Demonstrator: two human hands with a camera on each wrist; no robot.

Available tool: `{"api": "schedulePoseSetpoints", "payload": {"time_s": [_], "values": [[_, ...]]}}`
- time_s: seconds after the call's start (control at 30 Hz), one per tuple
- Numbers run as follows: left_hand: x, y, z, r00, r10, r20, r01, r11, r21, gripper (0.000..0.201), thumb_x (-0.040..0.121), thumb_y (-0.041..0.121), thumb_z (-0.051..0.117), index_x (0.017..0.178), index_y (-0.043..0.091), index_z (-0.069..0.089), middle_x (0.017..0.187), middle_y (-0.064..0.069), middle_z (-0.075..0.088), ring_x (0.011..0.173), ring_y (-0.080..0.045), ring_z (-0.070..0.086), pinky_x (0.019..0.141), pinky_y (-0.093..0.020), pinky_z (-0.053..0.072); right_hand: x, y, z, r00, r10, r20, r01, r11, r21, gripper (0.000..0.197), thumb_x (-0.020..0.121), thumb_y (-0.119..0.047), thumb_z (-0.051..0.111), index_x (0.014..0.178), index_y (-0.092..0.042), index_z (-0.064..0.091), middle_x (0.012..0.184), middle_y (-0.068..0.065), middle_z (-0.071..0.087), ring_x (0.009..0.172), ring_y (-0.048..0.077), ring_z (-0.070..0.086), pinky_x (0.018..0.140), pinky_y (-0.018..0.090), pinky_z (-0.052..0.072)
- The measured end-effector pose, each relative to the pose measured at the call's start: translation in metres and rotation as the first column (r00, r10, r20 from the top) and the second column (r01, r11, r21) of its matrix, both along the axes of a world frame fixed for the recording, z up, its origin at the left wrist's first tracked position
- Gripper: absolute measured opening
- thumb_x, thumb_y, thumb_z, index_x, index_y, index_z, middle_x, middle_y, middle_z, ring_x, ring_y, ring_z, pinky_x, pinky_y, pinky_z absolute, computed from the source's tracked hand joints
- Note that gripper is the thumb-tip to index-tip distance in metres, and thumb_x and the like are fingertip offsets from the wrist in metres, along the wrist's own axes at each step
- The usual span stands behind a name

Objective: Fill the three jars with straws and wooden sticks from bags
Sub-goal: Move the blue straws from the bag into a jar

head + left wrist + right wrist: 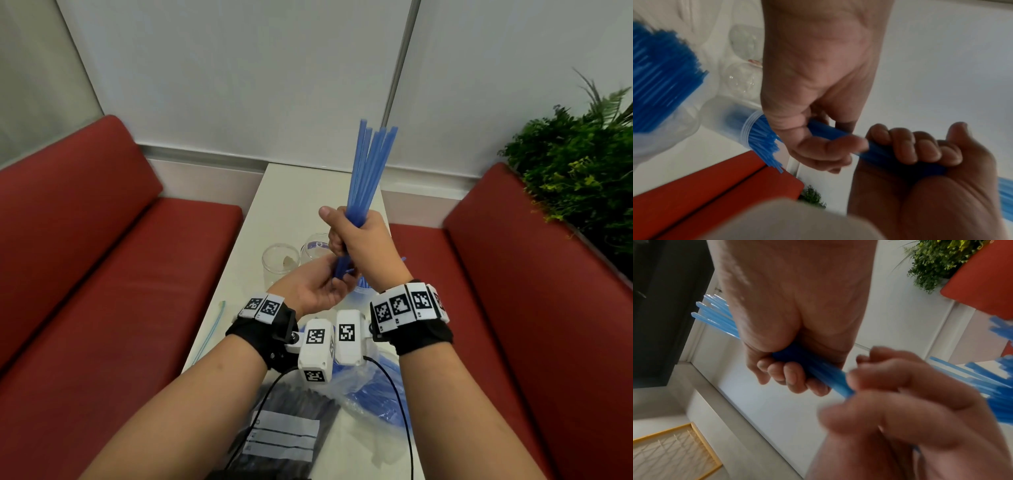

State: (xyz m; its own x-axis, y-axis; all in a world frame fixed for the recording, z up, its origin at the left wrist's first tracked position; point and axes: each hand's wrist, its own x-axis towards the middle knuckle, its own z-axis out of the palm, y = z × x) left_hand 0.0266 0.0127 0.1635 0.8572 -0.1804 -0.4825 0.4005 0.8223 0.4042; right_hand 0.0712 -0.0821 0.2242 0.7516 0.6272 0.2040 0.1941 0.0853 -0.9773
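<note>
**Ana:** Straws [368, 171] first: where is that blue bundle?

**Ben:** Raised above the bench [291, 192], upright and fanned at the top. The right hand [359, 240] has its grip clenched round the middle of the bundle. The left hand [318, 291], below the right, has its fingers curled round the lower ends.

**Ana:** And relative to the right grip?

**Ben:** Most of the length stands above it, and a short stub hangs under it into the left hand. The left wrist view shows both hands on the one bundle, touching each other.

**Ana:** How should the person do this step well?

**Ben:** Probably the step is squaring the bundle before it goes into a jar. Loosening the right grip slightly and letting the left hand push the bottom ends level would help, because a splayed top can catch on a rim.

**Ana:** Which jar?

**Ben:** Two clear jars look unfilled: one [280, 262] left of the right hand, another [317, 248] partly hidden behind it. A third jar [731, 120] in the left wrist view already holds blue straws.

**Ana:** And the bags?

**Ben:** The straw bag [370, 387] lies under the wrists, nearer the person than the right hand, with a dark bag [284, 421] beside it. Its contents cannot be made out.
</note>
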Motion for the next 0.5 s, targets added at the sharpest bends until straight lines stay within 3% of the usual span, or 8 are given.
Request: {"api": "schedulePoseSetpoints", "payload": {"time_s": [0.07, 0.13, 0.2, 0.27, 0.37, 0.43, 0.5], "values": [[0.001, 0.004, -0.003, 0.999, 0.048, -0.011, -0.048, 0.999, -0.001, 0.027, 0.1, 0.019, 0.047, 0.077, 0.009, 0.055, 0.067, -0.005, 0.05, 0.043, -0.007, 0.041, 0.03, -0.01, 0.024, 0.001, -0.002, 0.003, 0.999, 0.032, 0.04, -0.031, 0.999, -0.025, 0.041, 0.096, -0.028, 0.069, 0.063, -0.011, 0.052, 0.058, 0.011, 0.048, 0.055, 0.021, 0.046, 0.061, 0.031, 0.048], [0.002, 0.008, -0.01, 0.994, 0.104, -0.032, -0.102, 0.992, 0.073, 0.022, 0.102, 0.02, 0.047, 0.083, 0.011, 0.051, 0.068, -0.003, 0.046, 0.042, -0.005, 0.035, 0.031, -0.011, 0.019, 0.004, -0.006, 0.009, 0.997, 0.05, 0.066, -0.048, 0.999, -0.023, 0.037, 0.095, -0.027, 0.07, 0.065, -0.01, 0.057, 0.062, 0.013, 0.058, 0.061, 0.024, 0.059, 0.077, 0.036, 0.057], [0.004, 0.013, -0.021, 0.989, 0.137, -0.058, -0.126, 0.978, 0.166, 0.021, 0.103, 0.023, 0.049, 0.086, 0.011, 0.053, 0.066, -0.003, 0.045, 0.039, -0.004, 0.032, 0.029, -0.011, 0.018, 0.01, -0.011, 0.015, 0.997, 0.041, 0.071, -0.04, 0.999, -0.006, 0.033, 0.095, -0.025, 0.07, 0.068, -0.011, 0.06, 0.066, 0.013, 0.064, 0.068, 0.025, 0.068, 0.086, 0.032, 0.058], [0.004, 0.017, -0.035, 0.982, 0.168, -0.083, -0.146, 0.964, 0.223, 0.023, 0.102, 0.026, 0.051, 0.084, 0.011, 0.052, 0.065, -0.003, 0.045, 0.036, -0.004, 0.03, 0.028, -0.012, 0.018, 0.016, -0.017, 0.018, 0.994, 0.033, 0.107, -0.027, 0.998, -0.059, 0.032, 0.096, -0.026, 0.07, 0.069, -0.011, 0.061, 0.069, 0.01, 0.07, 0.075, 0.026, 0.073, 0.086, 0.029, 0.059], [0.003, 0.022, -0.056, 0.974, 0.202, -0.099, -0.164, 0.938, 0.306, 0.024, 0.101, 0.027, 0.051, 0.083, 0.011, 0.05, 0.063, -0.002, 0.045, 0.035, -0.003, 0.029, 0.028, -0.012, 0.019, 0.025, -0.028, 0.018, 0.984, 0.072, 0.161, -0.023, 0.958, -0.287, 0.028, 0.095, -0.029, 0.069, 0.077, -0.008, 0.069, 0.078, 0.004, 0.076, 0.08, 0.02, 0.074, 0.079, 0.032, 0.061], [0.003, 0.024, -0.068, 0.971, 0.217, -0.095, -0.175, 0.926, 0.334, 0.02, 0.1, 0.026, 0.053, 0.085, 0.013, 0.052, 0.059, 0.0, 0.044, 0.035, -0.003, 0.028, 0.029, -0.013, 0.02, 0.029, -0.036, 0.017, 0.989, 0.123, 0.083, -0.08, 0.914, -0.398, 0.02, 0.094, -0.027, 0.071, 0.084, -0.009, 0.074, 0.082, 0.003, 0.077, 0.078, 0.016, 0.074, 0.073, 0.03, 0.062], [0.003, 0.025, -0.078, 0.97, 0.228, -0.087, -0.186, 0.922, 0.341, 0.018, 0.099, 0.025, 0.055, 0.086, 0.013, 0.052, 0.059, 0.001, 0.041, 0.035, -0.003, 0.028, 0.029, -0.013, 0.019, 0.029, -0.043, 0.016, 0.99, 0.141, -0.025, -0.137, 0.889, -0.437, 0.012, 0.091, -0.023, 0.074, 0.089, -0.012, 0.077, 0.086, 0.009, 0.078, 0.078, 0.024, 0.077, 0.071, 0.032, 0.064]]}}
